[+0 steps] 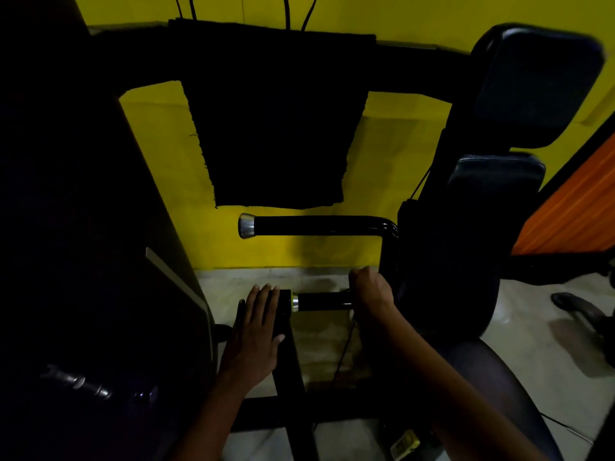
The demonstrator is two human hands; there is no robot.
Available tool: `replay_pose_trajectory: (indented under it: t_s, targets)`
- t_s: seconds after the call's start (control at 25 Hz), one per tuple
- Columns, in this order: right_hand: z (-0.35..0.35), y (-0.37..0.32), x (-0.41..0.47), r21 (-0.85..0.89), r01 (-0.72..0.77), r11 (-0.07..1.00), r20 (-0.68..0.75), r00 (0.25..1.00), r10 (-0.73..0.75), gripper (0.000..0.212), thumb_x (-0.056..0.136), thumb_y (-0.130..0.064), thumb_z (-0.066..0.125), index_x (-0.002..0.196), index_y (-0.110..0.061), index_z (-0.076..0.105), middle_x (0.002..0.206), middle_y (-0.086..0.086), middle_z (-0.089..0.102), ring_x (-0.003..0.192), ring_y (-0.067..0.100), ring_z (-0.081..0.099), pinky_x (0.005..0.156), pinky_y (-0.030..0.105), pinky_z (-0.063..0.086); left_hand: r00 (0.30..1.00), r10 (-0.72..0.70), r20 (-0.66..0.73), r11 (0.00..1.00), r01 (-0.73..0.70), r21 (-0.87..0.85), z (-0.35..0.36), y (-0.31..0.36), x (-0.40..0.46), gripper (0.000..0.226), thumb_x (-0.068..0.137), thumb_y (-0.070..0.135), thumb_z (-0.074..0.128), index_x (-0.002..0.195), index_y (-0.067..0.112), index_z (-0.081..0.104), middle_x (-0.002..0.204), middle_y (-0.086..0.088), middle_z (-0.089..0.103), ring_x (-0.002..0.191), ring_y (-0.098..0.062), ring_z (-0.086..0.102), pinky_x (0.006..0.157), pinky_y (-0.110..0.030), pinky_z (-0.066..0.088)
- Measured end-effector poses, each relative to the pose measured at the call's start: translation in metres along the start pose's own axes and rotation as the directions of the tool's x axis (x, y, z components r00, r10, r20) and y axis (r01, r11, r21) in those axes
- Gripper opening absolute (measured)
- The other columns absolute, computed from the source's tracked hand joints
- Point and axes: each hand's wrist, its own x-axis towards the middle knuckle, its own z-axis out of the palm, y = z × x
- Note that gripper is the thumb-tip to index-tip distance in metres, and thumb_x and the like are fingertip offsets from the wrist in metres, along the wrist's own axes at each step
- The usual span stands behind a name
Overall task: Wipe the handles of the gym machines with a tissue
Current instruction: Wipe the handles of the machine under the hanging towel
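Nearest, the left hand [258, 331] lies flat with straight fingers together, resting on the black end of the lower handle [321, 301]. Just right of it, the right hand [369, 291] is curled tight round that same handle near its bend; no tissue shows, so I cannot tell whether one is inside the fist. Above sits the upper handle [316, 225] with its metal cap. Farthest, a black mat [276, 128] hangs against the yellow wall [392, 144].

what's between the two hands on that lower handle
In the head view, between the left hand and the right hand lies the lower handle's bare black stretch, with a silver-and-yellow ring near the left fingertips. No tissue shows.
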Motion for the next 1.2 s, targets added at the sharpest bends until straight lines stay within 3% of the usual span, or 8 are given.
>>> replay_pose_trajectory:
  t_s: [0.2,0.44,0.68,0.84,0.96,1.2]
  targets:
    - [0.000,-0.014,0.008,0.122,0.015,0.992,0.048,0.999,-0.021,0.021,0.093,-0.002,0.049,0.111,-0.002,0.059,0.111,0.016,0.063,0.102,0.029,0.062,0.074,0.029,0.047,1.000,-0.006,-0.010,1.000,0.006,0.013,0.001,0.001,-0.001,0.093,0.079,0.037,0.069,0.152,0.010,0.017,0.157,-0.008,0.021,0.146,-0.029,0.013,0.114,-0.048,0.027]
    - [0.004,-0.057,0.006,0.141,0.185,0.973,0.049,0.980,-0.193,0.022,0.091,-0.005,0.053,0.113,-0.002,0.054,0.114,0.018,0.057,0.103,0.032,0.060,0.077,0.036,0.048,1.000,0.005,-0.026,0.999,-0.004,0.037,0.002,0.001,-0.002,0.096,0.075,0.036,0.072,0.151,0.010,0.019,0.156,-0.009,0.024,0.145,-0.029,0.015,0.113,-0.047,0.027]
    - [0.023,-0.082,0.008,0.248,0.295,0.923,-0.007,0.953,-0.303,0.017,0.091,-0.013,0.053,0.106,-0.004,0.058,0.109,0.017,0.061,0.095,0.031,0.061,0.069,0.028,0.040,0.998,0.037,-0.046,0.994,-0.032,0.103,0.004,-0.002,-0.003,0.092,0.076,0.038,0.071,0.147,0.005,0.021,0.154,-0.013,0.027,0.144,-0.032,0.019,0.114,-0.047,0.025]
    - [0.019,-0.066,0.009,0.126,0.398,0.909,0.019,0.915,-0.403,0.017,0.092,-0.010,0.050,0.106,-0.006,0.059,0.108,0.016,0.062,0.098,0.032,0.062,0.075,0.034,0.048,0.999,0.016,-0.036,0.998,-0.014,0.053,0.003,-0.001,-0.001,0.096,0.073,0.035,0.075,0.148,0.008,0.022,0.154,-0.011,0.027,0.144,-0.031,0.019,0.112,-0.049,0.030]
    - [0.008,-0.050,0.016,0.055,0.420,0.906,0.076,0.903,-0.424,0.026,0.095,-0.015,0.049,0.118,-0.008,0.058,0.119,0.015,0.060,0.108,0.031,0.059,0.084,0.036,0.048,1.000,0.006,-0.018,0.999,-0.005,0.036,0.000,0.000,0.000,0.096,0.076,0.036,0.072,0.151,0.011,0.019,0.155,-0.009,0.025,0.144,-0.030,0.018,0.113,-0.049,0.027]
    - [0.002,0.001,0.020,-0.255,0.316,0.914,0.148,0.947,-0.286,0.028,0.098,-0.016,0.043,0.122,-0.014,0.058,0.120,0.009,0.062,0.111,0.028,0.059,0.084,0.034,0.047,1.000,-0.014,-0.011,0.999,0.015,0.028,0.002,-0.002,0.001,0.098,0.077,0.037,0.072,0.153,0.014,0.013,0.157,-0.007,0.020,0.145,-0.027,0.013,0.114,-0.047,0.021]
